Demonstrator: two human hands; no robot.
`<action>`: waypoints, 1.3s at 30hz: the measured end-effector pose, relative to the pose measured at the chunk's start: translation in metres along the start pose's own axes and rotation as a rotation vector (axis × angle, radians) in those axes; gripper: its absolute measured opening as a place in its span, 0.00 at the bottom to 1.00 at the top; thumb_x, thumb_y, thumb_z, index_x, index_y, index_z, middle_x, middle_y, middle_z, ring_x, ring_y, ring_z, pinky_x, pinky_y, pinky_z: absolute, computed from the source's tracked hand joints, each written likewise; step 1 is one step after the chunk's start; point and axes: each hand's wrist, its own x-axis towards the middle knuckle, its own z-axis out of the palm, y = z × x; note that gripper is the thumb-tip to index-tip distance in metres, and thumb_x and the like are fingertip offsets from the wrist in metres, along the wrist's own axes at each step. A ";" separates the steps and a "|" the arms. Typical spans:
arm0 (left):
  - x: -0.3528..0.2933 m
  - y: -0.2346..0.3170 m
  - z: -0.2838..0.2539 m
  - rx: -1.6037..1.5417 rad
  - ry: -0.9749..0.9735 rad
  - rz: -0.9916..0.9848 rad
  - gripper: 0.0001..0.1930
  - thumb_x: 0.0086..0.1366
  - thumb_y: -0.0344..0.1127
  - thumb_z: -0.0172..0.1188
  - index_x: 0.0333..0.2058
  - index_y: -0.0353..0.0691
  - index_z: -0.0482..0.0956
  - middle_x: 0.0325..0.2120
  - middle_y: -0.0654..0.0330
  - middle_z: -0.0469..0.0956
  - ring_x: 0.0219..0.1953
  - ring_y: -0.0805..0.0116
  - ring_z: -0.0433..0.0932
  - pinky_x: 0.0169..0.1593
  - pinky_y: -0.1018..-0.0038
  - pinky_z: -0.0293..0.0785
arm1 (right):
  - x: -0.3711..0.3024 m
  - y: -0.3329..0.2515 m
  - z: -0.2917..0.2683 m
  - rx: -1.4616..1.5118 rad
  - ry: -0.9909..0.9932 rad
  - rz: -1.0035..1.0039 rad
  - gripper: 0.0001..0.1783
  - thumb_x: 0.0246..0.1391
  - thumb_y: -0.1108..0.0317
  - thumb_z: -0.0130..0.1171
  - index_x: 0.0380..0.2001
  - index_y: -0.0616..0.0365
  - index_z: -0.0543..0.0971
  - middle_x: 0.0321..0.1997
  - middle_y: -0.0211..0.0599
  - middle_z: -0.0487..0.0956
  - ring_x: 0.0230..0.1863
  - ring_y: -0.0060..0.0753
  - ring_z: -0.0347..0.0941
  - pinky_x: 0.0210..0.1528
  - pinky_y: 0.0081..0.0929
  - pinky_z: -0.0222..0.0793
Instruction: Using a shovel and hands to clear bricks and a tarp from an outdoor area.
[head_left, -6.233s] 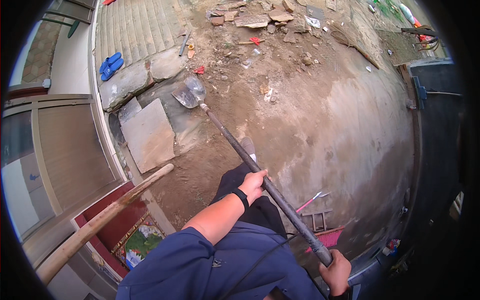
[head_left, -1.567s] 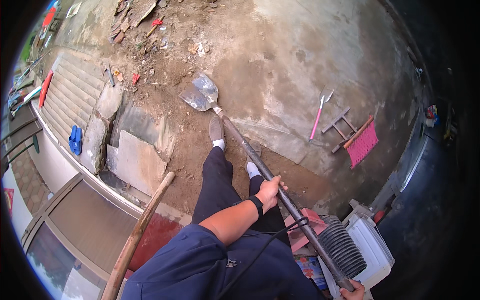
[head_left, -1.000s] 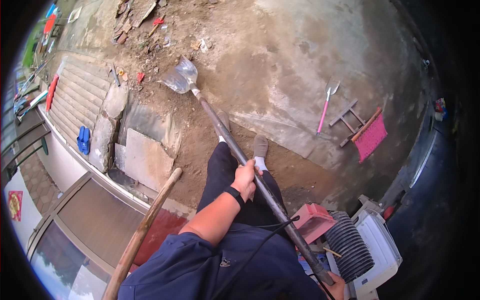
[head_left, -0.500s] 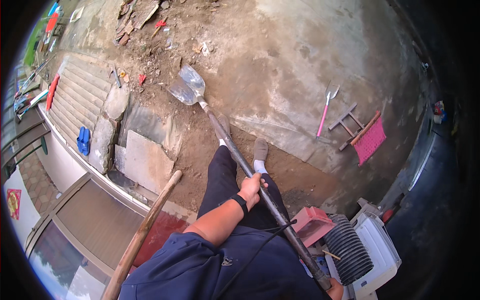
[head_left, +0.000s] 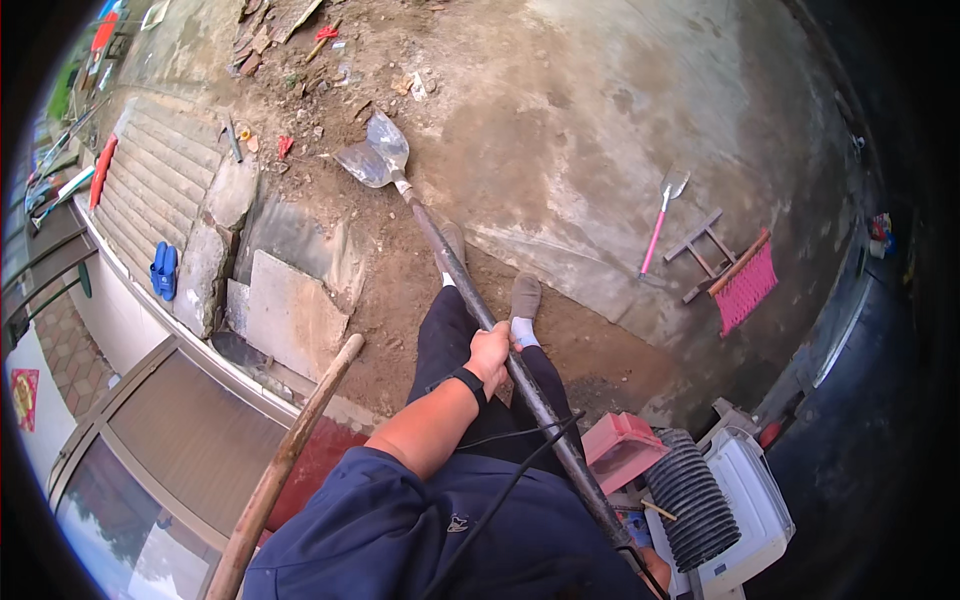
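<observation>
My left hand (head_left: 489, 356), with a dark band on the wrist, is wrapped round the middle of a shovel's long dark shaft (head_left: 452, 262). The shovel's metal blade (head_left: 377, 155) rests on or just over loose soil ahead of my feet; I cannot tell whether it touches. At the shaft's rear end, low on the right, my right hand (head_left: 655, 568) is closed round the handle, partly hidden by the shaft and a thin black cord (head_left: 500, 497). My shoes (head_left: 525, 297) stand on brown dirt beside the shaft.
A wooden pole (head_left: 290, 455) slants up at my left. Stone slabs (head_left: 292, 310) and blue slippers (head_left: 164, 271) lie left. To the right are a pink-handled tool (head_left: 655, 235) and a stool with pink webbing (head_left: 745, 290). A pink bin (head_left: 620, 450) and black corrugated hose (head_left: 695, 505) stand nearby.
My left hand has moved slightly forward and left, together with the shaft. The blade has turned and shifted slightly. My right hand has also moved a little left and forward.
</observation>
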 end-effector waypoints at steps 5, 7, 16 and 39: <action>-0.017 -0.053 0.009 0.015 0.023 -0.040 0.07 0.61 0.32 0.55 0.31 0.34 0.70 0.21 0.58 0.73 0.19 0.66 0.74 0.23 0.69 0.71 | -0.021 0.075 0.016 0.056 0.067 -0.127 0.18 0.53 0.57 0.59 0.40 0.59 0.79 0.32 0.42 0.81 0.34 0.42 0.78 0.39 0.35 0.71; -0.013 -0.046 0.010 0.001 0.050 -0.047 0.07 0.61 0.32 0.55 0.26 0.35 0.71 0.18 0.58 0.71 0.19 0.64 0.74 0.23 0.67 0.71 | -0.018 0.085 0.013 0.058 0.038 -0.069 0.17 0.50 0.59 0.61 0.39 0.60 0.79 0.31 0.42 0.81 0.33 0.40 0.78 0.38 0.34 0.71; 0.037 0.104 -0.023 -0.068 0.103 0.224 0.08 0.62 0.35 0.56 0.33 0.35 0.70 0.22 0.58 0.72 0.19 0.66 0.72 0.22 0.69 0.69 | 0.049 -0.058 0.033 0.063 0.078 -0.322 0.17 0.37 0.68 0.70 0.33 0.63 0.80 0.25 0.45 0.79 0.30 0.32 0.78 0.34 0.29 0.70; 0.020 0.012 -0.010 -0.121 0.021 -0.122 0.09 0.61 0.34 0.54 0.26 0.36 0.71 0.18 0.55 0.71 0.21 0.64 0.72 0.24 0.65 0.69 | 0.056 0.099 0.009 0.359 0.013 -0.012 0.16 0.54 0.67 0.56 0.43 0.68 0.76 0.43 0.47 0.79 0.44 0.35 0.74 0.48 0.32 0.67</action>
